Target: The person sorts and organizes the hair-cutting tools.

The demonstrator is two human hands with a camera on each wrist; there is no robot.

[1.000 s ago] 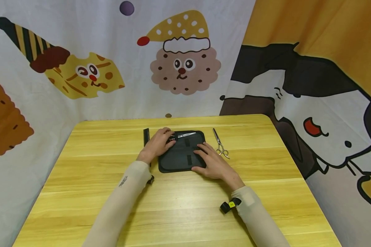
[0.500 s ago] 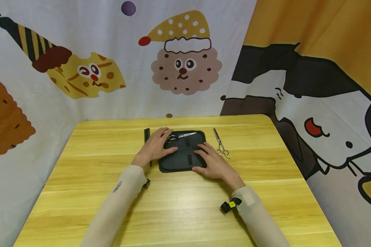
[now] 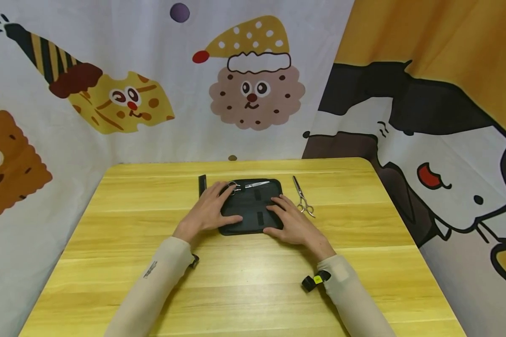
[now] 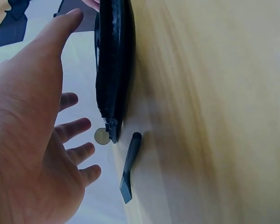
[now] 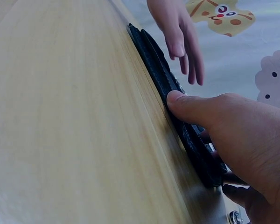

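A black zip case lies spread on the table, with its dark inner side up and two small straps. Near its far edge lies a pair of silver scissors, handles to the left. Over the case's left part, my left hand has its fingers spread and holds nothing. Its fingertips partly cover the scissors' handles. The right wrist view shows this left hand above the case. My right hand holds the case's right side, thumb on the near edge and fingers at the right edge.
Right of the case lies a second pair of scissors, loops toward me. A narrow black comb-like strip lies left of the case, partly hidden by my left hand. A printed curtain hangs behind the wooden table.
My left hand has drawn back from the scissors' handles toward me and left, its fingers spreading, and the scissors stay in the case. The right hand has kept its place.
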